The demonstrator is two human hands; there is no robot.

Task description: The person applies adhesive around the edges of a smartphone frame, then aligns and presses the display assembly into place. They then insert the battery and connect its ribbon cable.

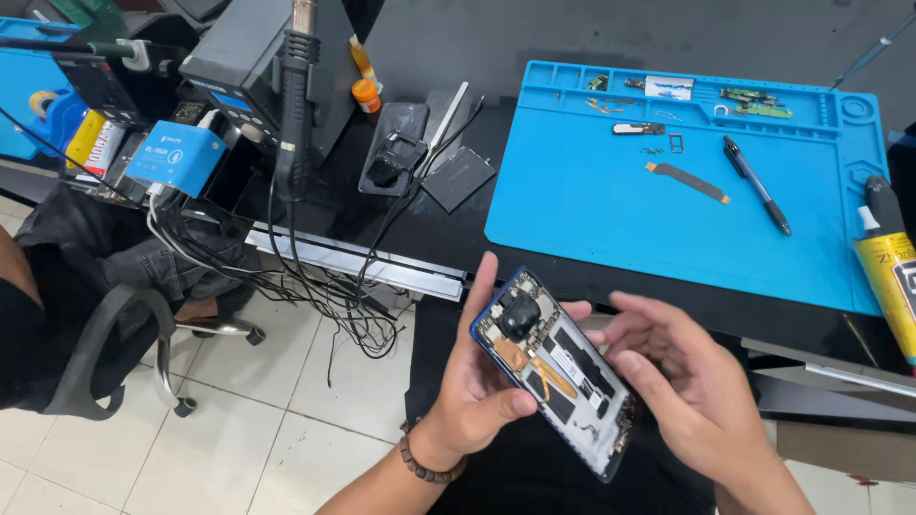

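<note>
Phone (558,372), opened with its back cover off and its boards and orange flex exposed, is held low in the centre of the frame, tilted, above the person's lap. It is grasped by the left hand (477,381), whose fingers wrap its left edge while the thumb lies across the lower part of its inside. The right hand (677,372) is placed against the phone's right edge, fingers loosely curled and touching it; a firm grip cannot be told. Behind, in the upper right, a blue mat (572,191) is spread on a black bench (458,38), with a pen (757,183), a flex strip (687,181) and small parts on it. A hot-air handle (296,95) is seen upper left, and a yellow bottle (887,277) at the right edge.
</note>
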